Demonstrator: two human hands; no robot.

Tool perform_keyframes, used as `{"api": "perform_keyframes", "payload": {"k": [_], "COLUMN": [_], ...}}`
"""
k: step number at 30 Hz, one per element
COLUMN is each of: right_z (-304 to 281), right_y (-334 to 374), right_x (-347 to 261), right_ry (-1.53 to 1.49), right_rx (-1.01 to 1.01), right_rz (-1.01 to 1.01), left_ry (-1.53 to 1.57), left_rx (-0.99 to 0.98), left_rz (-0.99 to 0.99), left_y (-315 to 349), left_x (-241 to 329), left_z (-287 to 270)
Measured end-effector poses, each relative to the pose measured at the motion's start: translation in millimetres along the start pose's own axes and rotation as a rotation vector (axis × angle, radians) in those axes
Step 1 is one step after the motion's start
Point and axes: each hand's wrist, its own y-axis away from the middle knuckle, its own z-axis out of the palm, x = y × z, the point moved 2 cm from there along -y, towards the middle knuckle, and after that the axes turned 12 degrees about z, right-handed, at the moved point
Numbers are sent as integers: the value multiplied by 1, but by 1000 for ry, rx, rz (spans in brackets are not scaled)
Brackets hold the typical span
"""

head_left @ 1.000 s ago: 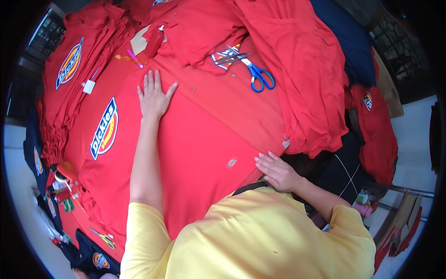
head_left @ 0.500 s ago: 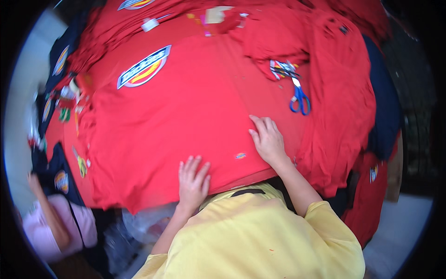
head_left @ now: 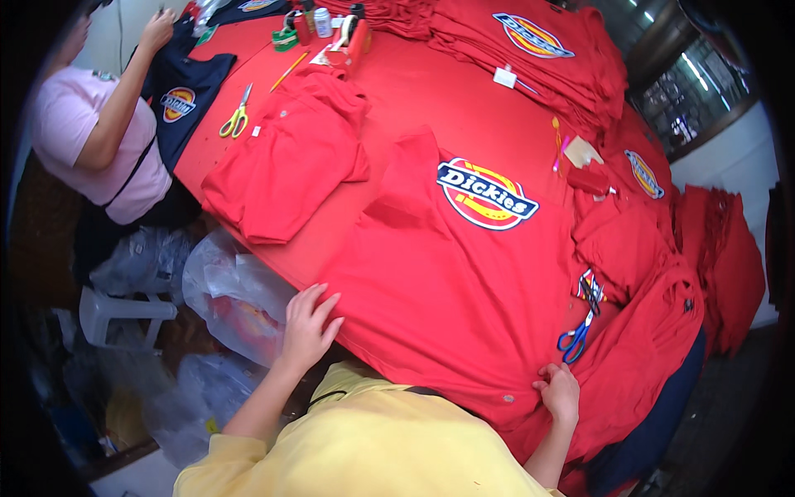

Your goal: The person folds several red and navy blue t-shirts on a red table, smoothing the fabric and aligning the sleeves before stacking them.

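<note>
1. A red shirt [head_left: 464, 290] is being supported by the red tabletop [head_left: 397, 83] at the centre of the frame, its oval logo [head_left: 487, 195] being turned upward.
2. The left hand [head_left: 310, 327] is being held at the shirt's lower-left edge, fingers spread and unclenched.
3. The right hand [head_left: 560, 391] is being held at the lower-right hem, fingers curled; whether cloth is being pinched cannot be told.
4. Blue-handled scissors [head_left: 585, 325] are being seen just above it.
5. At upper left, another red garment [head_left: 290, 170] is being supported near yellow-handled scissors [head_left: 236, 123].
6. Beyond, a pink top [head_left: 99, 141] is being worn by a co-worker.
</note>
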Motion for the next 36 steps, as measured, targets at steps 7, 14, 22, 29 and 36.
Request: {"api": "perform_keyframes", "payload": {"k": [7, 14, 22, 29, 36], "right_z": [-55, -98, -117, -117, -121], "right_y": [-76, -151, -242, -228, -228], "right_x": [-219, -448, -507, -537, -545], "right_ry": [-313, 254, -75, 60, -102], "right_rx": [306, 223, 164, -396, -439], "right_rz": [-873, -1106, -1085, -701, -852], "left_ry": [553, 700, 872, 975, 1059], "left_rx": [471, 267, 457, 274, 318], "left_rz": [-692, -677, -912, -870, -973], "left_y": [38, 35, 63, 52, 49], "left_x": [-37, -29, -44, -49, -45], "left_z": [24, -10, 10, -5, -21]}}
